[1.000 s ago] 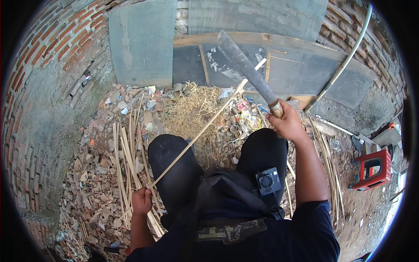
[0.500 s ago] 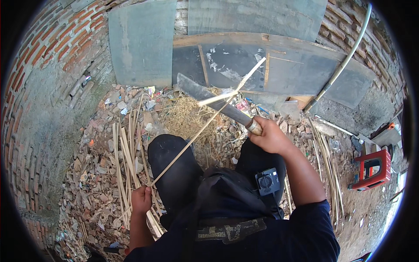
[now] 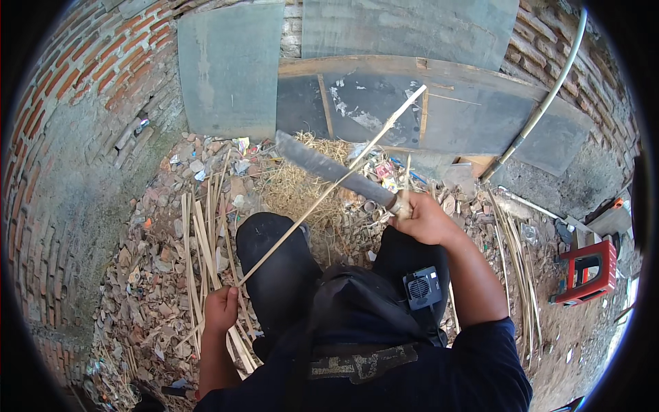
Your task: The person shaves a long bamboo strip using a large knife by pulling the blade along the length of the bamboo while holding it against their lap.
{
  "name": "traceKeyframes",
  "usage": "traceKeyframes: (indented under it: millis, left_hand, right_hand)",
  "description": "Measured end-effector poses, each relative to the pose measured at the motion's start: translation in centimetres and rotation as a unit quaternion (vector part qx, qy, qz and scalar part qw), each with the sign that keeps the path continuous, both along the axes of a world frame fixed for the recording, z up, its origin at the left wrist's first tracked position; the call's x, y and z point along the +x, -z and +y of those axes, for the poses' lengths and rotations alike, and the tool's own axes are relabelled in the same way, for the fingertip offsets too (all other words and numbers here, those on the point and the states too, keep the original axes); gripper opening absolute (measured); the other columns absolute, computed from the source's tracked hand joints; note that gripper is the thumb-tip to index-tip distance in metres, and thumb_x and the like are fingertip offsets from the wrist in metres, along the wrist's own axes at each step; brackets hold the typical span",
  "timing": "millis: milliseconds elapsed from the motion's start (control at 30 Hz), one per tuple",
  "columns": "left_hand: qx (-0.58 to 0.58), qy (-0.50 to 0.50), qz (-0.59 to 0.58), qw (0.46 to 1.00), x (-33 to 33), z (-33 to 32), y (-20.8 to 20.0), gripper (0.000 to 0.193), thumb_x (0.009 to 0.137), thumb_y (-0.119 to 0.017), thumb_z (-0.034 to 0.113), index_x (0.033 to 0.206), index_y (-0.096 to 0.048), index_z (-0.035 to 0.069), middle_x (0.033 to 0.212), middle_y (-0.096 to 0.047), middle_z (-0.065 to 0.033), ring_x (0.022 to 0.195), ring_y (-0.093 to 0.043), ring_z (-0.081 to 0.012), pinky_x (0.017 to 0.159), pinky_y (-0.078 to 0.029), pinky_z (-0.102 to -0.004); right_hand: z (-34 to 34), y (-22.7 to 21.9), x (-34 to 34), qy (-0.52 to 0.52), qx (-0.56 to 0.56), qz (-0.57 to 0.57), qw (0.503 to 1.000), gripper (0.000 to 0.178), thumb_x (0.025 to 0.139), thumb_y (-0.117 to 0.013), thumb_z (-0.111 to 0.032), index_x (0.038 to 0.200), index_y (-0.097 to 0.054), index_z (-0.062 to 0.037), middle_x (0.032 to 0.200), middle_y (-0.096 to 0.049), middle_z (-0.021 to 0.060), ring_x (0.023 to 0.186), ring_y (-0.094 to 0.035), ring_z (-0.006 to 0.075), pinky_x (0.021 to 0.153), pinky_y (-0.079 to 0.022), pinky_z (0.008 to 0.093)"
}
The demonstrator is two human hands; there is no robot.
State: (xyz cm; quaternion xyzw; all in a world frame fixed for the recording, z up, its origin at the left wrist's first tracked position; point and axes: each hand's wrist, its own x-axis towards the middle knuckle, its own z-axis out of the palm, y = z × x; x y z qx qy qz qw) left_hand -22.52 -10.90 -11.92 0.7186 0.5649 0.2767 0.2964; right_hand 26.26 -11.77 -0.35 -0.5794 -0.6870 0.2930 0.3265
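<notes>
My left hand is closed round the lower end of a long, thin bamboo strip, low at the left beside my knee. From there the strip slants up and away to the right, its far part paler and thicker. In my right hand is a machete, gripped by its light handle. Its broad grey blade points to the far left and crosses the strip about midway. A short pale sliver shows just beyond the right fist.
Bamboo strips lie left of my legs, and more strips at the right. Curly shavings are heaped on the rubble ahead. Grey boards lean on the brick wall. A red stool stands at the right.
The pale split piece that lay across the machete blade has come away from it, and a short sliver now shows near the right fist. Both hands keep nearly the same places.
</notes>
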Motion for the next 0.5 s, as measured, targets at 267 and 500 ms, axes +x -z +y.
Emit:
traceKeyframes:
  millis: [267, 500]
  left_hand:
    - [0.197, -0.020, 0.148, 0.969, -3.0, 5.8, -9.4, 0.052, 0.098, -0.057, 0.041, 0.068, -0.049, 0.000, 0.058, -0.045, -0.0173, 0.053, -0.046, -0.0350, 0.053, -0.038, -0.0431]
    - [0.427, 0.042, 0.330, 0.841, 0.3, 11.4, -25.6, 0.050, 0.086, -0.068, 0.046, 0.069, -0.050, 0.002, 0.063, -0.051, -0.0160, 0.061, -0.053, -0.0396, 0.057, -0.040, -0.0479]
  right_hand:
    - [-1.4, -1.2, 7.6, 0.304, 0.061, 0.224, 0.924, 0.024, 0.089, -0.075, -0.015, 0.101, -0.057, -0.0056, 0.068, -0.054, -0.0023, 0.051, -0.049, 0.0070, 0.045, -0.040, 0.0260]
    - [-4.1, -4.3, 10.9, 0.359, 0.159, 0.144, 0.908, 0.028, 0.087, -0.079, -0.022, 0.097, -0.059, -0.0052, 0.075, -0.056, -0.0025, 0.064, -0.052, 0.0065, 0.056, -0.046, 0.0272]
